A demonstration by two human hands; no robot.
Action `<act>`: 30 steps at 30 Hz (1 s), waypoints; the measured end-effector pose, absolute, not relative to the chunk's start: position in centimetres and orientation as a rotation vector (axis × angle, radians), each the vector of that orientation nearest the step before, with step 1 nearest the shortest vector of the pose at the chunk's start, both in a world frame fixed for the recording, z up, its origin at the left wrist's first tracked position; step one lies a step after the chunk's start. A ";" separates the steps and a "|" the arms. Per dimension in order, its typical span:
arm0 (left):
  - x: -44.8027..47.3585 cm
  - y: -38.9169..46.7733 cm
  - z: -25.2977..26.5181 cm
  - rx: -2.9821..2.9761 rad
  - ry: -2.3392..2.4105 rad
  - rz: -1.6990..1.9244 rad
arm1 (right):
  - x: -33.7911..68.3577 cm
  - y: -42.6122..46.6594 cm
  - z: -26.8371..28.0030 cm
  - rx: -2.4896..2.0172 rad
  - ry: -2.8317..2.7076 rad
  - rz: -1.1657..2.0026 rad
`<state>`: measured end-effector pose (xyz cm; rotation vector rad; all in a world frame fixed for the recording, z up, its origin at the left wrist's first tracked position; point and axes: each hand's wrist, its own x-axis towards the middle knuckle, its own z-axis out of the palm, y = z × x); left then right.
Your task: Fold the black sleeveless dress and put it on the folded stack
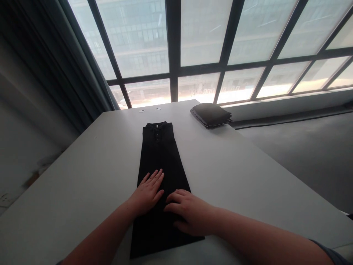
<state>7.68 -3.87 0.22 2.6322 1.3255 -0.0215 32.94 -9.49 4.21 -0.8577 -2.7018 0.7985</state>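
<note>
A black polo shirt point(162, 158) lies face up on the white table, its sides folded in to make a long narrow strip. Its collar and buttons point away from me, and the hem is nearest. My left hand point(149, 192) rests flat on the middle of the shirt, fingers stretched forward. Just to its right, my right hand point(190, 211) is over the lower part of the shirt with curved, spread fingers. Whether the right fingertips press the cloth, I cannot tell. Neither hand grips anything.
A stack of folded dark cloth point(211, 115) sits at the far right of the white table point(91, 176). Dark curtains point(55, 55) hang at the left, and large framed windows point(201, 36) stand behind. Two small round fittings are set near the table's far edge.
</note>
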 end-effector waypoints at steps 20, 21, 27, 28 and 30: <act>-0.1 -16.7 2.3 2.681 1.211 0.476 | 34.7 -12.6 5.4 -0.798 -2.897 0.452; -0.1 -16.6 2.4 2.675 1.247 0.483 | 34.8 -12.9 5.1 -0.845 -2.889 0.436; 1.2 -16.1 2.4 2.712 1.359 0.436 | 36.1 -13.5 2.9 -1.189 -2.589 0.545; 1.4 -16.0 2.2 2.726 1.357 0.447 | 36.3 -13.6 2.7 -1.168 -2.553 0.593; 1.7 -15.9 2.0 2.749 1.272 0.483 | 36.9 -13.6 2.5 -1.072 -2.524 0.669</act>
